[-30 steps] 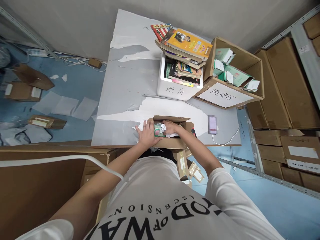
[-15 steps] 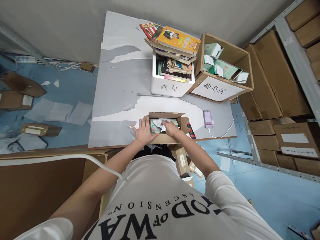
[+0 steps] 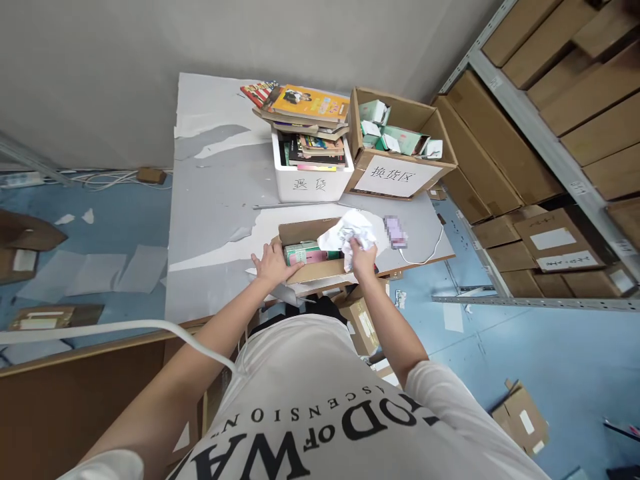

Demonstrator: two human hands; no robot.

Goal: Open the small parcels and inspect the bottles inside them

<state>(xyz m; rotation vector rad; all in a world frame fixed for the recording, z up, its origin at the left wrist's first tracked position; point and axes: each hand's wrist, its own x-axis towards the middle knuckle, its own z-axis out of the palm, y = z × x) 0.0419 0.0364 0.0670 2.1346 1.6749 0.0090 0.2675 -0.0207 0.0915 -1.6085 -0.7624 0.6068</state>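
An open cardboard box (image 3: 320,271) lies at the table's front edge. Inside it is a green-and-pink carton (image 3: 306,253). My left hand (image 3: 274,263) grips the box's left end, its thumb along the front wall. A bunch of crumpled white paper (image 3: 351,230) is in the closed fingers of my right hand (image 3: 363,258), above the box's right end. That paper hides part of the box's back wall and right side.
A white bin (image 3: 313,185) piled with books and a cardboard carton (image 3: 440,120) of green-white boxes stand at the back. A phone (image 3: 395,232) with a cable (image 3: 425,262) lies to the right. Shelving (image 3: 545,140) with boxes stands beyond; a large carton (image 3: 100,400) sits lower left.
My right hand has drawn the crumpled paper up and rightward out of the box, uncovering more of the green-and-pink carton. My left hand stays at the box's left end. The view has shifted.
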